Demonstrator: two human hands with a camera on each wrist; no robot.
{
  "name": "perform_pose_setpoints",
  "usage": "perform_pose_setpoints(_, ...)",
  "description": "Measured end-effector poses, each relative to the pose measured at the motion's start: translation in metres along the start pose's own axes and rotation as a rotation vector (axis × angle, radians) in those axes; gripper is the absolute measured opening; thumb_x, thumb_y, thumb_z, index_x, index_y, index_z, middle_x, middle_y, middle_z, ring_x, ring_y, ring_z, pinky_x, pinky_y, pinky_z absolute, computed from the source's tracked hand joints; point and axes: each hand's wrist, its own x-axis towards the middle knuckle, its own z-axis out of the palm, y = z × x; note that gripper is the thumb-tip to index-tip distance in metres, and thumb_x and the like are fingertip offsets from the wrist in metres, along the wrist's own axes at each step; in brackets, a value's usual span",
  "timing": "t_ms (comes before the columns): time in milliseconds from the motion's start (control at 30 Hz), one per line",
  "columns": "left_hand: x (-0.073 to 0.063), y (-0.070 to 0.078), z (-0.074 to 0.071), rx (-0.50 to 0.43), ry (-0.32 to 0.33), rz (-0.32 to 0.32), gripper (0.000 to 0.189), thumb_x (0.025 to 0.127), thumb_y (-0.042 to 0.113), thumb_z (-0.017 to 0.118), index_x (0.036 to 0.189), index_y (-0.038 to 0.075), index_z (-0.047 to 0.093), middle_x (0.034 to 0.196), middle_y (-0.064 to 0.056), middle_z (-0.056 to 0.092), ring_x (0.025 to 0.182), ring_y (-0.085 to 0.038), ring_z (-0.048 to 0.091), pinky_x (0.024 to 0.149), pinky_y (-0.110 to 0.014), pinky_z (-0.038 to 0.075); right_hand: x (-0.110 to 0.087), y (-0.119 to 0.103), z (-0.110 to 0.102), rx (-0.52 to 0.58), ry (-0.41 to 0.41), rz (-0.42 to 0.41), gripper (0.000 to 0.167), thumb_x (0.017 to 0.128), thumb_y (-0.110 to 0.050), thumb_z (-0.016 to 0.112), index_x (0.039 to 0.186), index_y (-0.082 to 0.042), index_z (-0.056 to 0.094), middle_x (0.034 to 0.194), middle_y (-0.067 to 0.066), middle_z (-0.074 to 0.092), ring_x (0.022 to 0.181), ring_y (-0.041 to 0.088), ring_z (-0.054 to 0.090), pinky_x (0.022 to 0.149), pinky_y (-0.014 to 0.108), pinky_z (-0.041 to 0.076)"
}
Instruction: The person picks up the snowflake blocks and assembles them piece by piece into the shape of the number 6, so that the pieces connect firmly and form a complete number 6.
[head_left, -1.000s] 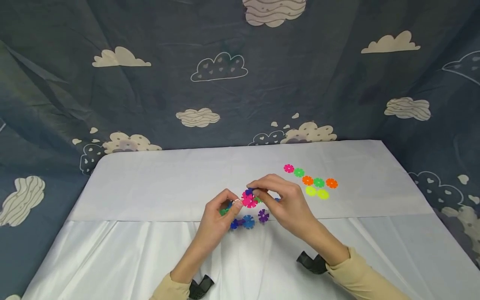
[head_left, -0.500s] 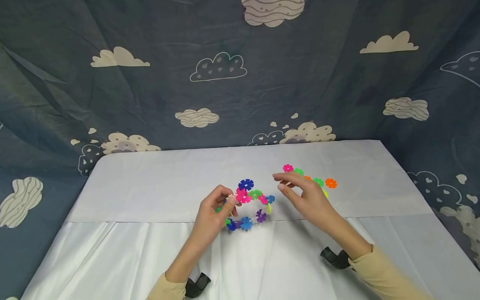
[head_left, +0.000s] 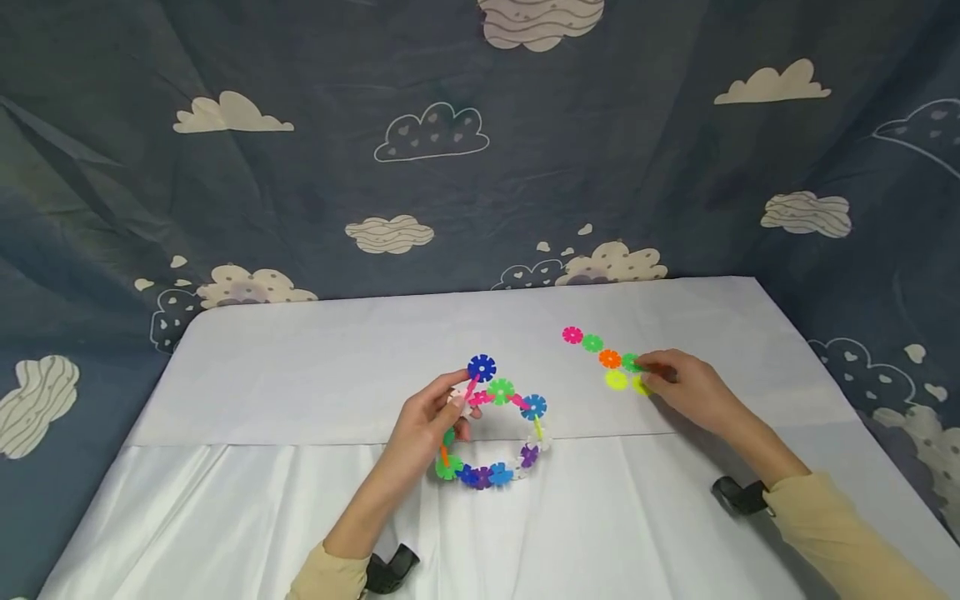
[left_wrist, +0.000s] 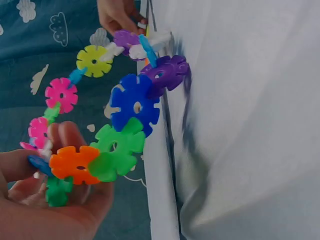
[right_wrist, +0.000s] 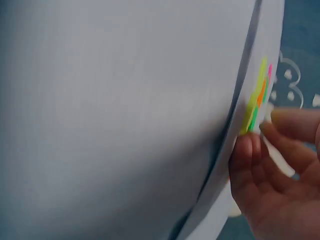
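Observation:
In the head view my left hand (head_left: 431,417) pinches the left side of a ring of linked, notched plastic discs (head_left: 501,391). A dark blue disc (head_left: 482,367) stands up at the ring's top, joined to a pink one. The left wrist view shows orange (left_wrist: 77,165), green (left_wrist: 117,150), blue (left_wrist: 134,104) and purple discs (left_wrist: 170,72) linked along the ring. My right hand (head_left: 690,392) reaches to the loose discs at the right, its fingertips beside a green disc (head_left: 630,362) and over a yellow one (head_left: 639,384). No disc shows between its fingers (right_wrist: 243,150) in the right wrist view.
Other loose discs lie flat on the white table: pink (head_left: 572,335), green (head_left: 592,343), orange (head_left: 610,359) and yellow (head_left: 616,380). A dark curtain (head_left: 315,192) with clouds hangs behind the table (head_left: 337,358).
My right hand has left the dark blue disc at the ring and moved right to the loose discs, covering the orange one there. My left hand keeps the ring, now tilted to show its opening.

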Motion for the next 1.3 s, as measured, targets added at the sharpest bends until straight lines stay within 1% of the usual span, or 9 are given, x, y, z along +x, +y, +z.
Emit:
perform_pose_setpoints(167,0.001,-0.001,-0.005,0.044,-0.013,-0.026,0.045,0.106,0.012,0.041,0.151,0.013,0.037,0.102,-0.016,0.066,0.094,-0.035,0.057,0.092,-0.044,0.049,0.003,0.013,-0.003,-0.031,-0.031,0.014,0.036,0.095,-0.016,0.067,0.127,0.000,0.061,0.126,0.023,0.058,0.108,0.037,0.056,0.091,0.053,0.048)
perform_pose_setpoints(300,0.002,0.001,-0.009,0.060,-0.005,-0.040,0.043,0.106,0.011,0.041,0.148,0.017,0.039,0.104,-0.016,0.066,0.095,-0.034,0.059,0.096,-0.046,0.046,0.003,0.016,-0.005,-0.059,-0.028,-0.028,0.035,0.090,-0.011,0.071,0.123,0.001,0.064,0.111,0.017,0.062,0.097,0.032,0.057,0.085,0.048,0.050)
perform_pose_setpoints(433,0.004,0.003,-0.012,0.044,0.036,-0.056,0.040,0.104,0.010,0.042,0.143,0.016,0.044,0.105,-0.019,0.068,0.092,-0.034,0.061,0.099,-0.047,0.041,0.001,0.015,-0.005,-0.072,-0.038,-0.065,0.034,0.087,-0.004,0.073,0.120,0.001,0.066,0.099,0.011,0.059,0.088,0.026,0.053,0.077,0.041,0.049)
perform_pose_setpoints(700,0.007,-0.001,-0.011,0.038,0.096,-0.038,0.023,0.105,0.028,0.050,0.125,0.017,0.051,0.091,-0.021,0.056,0.073,-0.026,0.055,0.075,-0.031,0.046,0.001,0.004,-0.001,-0.074,-0.063,-0.044,0.030,0.086,-0.002,0.072,0.113,-0.005,0.059,0.093,0.008,0.059,0.085,0.025,0.052,0.074,0.038,0.049)
perform_pose_setpoints(833,0.008,-0.002,-0.011,0.012,0.123,-0.036,0.021,0.104,0.027,0.051,0.121,0.015,0.054,0.100,-0.012,0.055,0.076,-0.029,0.056,0.068,-0.030,0.049,-0.002,-0.003,0.000,-0.073,-0.047,-0.067,0.027,0.087,-0.001,0.071,0.111,-0.009,0.062,0.096,0.008,0.063,0.085,0.025,0.056,0.073,0.039,0.051)
perform_pose_setpoints(933,0.008,-0.003,-0.011,-0.030,0.165,-0.035,0.020,0.103,0.025,0.053,0.118,0.012,0.057,0.110,-0.009,0.054,0.081,-0.033,0.058,0.065,-0.030,0.052,-0.005,-0.012,0.002,-0.037,-0.034,-0.114,0.024,0.088,0.000,0.070,0.110,-0.009,0.064,0.100,0.008,0.065,0.084,0.024,0.057,0.069,0.036,0.053)
perform_pose_setpoints(1033,0.009,-0.002,-0.011,-0.064,0.210,-0.030,0.019,0.102,0.022,0.055,0.116,0.010,0.060,0.113,-0.010,0.055,0.087,-0.036,0.062,0.065,-0.030,0.054,-0.006,-0.026,0.006,-0.003,-0.017,-0.152,0.024,0.089,-0.001,0.070,0.110,-0.011,0.066,0.100,0.005,0.066,0.081,0.022,0.057,0.064,0.030,0.052)
perform_pose_setpoints(1133,0.009,-0.002,-0.011,-0.061,0.238,-0.029,0.019,0.102,0.021,0.055,0.116,0.009,0.061,0.111,-0.011,0.058,0.087,-0.037,0.065,0.065,-0.032,0.056,-0.005,-0.044,0.010,0.057,0.003,-0.187,0.025,0.090,-0.002,0.070,0.113,-0.012,0.066,0.098,0.002,0.066,0.079,0.020,0.058,0.062,0.027,0.051)
perform_pose_setpoints(1300,0.008,-0.001,-0.011,-0.077,0.242,-0.008,0.019,0.102,0.021,0.057,0.114,0.007,0.062,0.101,-0.014,0.060,0.081,-0.042,0.065,0.064,-0.032,0.056,0.001,-0.076,0.018,0.249,0.010,-0.218,0.028,0.089,-0.003,0.072,0.116,-0.006,0.064,0.095,0.005,0.066,0.080,0.027,0.064,0.068,0.026,0.055)
